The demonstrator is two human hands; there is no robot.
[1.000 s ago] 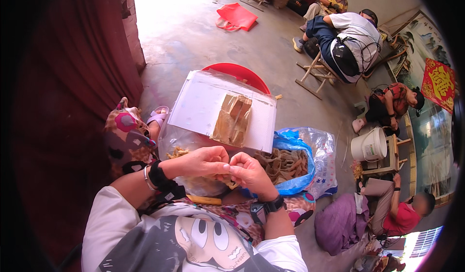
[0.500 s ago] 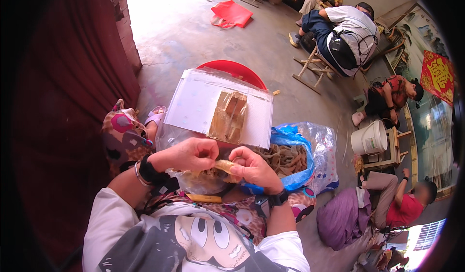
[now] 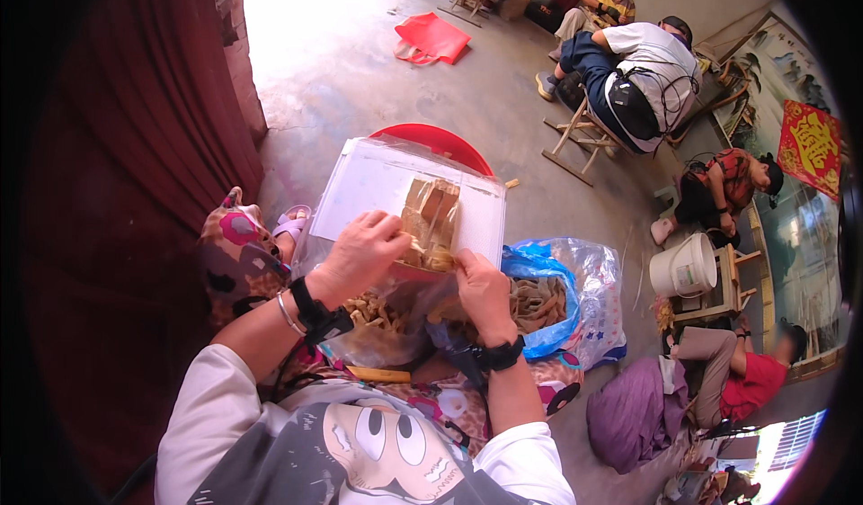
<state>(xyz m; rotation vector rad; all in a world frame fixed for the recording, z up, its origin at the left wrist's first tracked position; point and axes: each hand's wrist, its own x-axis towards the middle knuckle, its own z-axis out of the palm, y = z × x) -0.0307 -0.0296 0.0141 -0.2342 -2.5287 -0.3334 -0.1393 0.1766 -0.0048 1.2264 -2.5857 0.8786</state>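
Observation:
A brown wooden block [image 3: 436, 201] lies on a white board [image 3: 364, 177] in front of me. At its near end is a small tan rolled piece [image 3: 439, 259], soft-looking, its exact kind unclear. The fingers of my right hand [image 3: 483, 291] are closed at the right end of that piece. My left hand [image 3: 367, 251] is closed in a pinch on its left side, on a pale end [image 3: 413, 243] of tan material. Below my hands, a clear plastic bag holds many small tan pieces [image 3: 373, 312]. A blue plastic bag [image 3: 559, 323] with grey-brown strips [image 3: 537, 303] lies to the right.
A red basin [image 3: 449, 143] supports the board. A yellow strip-like object [image 3: 378, 375] lies on my lap. Further right are a white bucket [image 3: 681, 267], a wooden stool [image 3: 719, 285] and several seated people. A red bag [image 3: 433, 37] lies on the floor ahead.
Both hands have moved forward from above the bags to the block's near end. The tan piece, held up between my hands before, is now down on the block.

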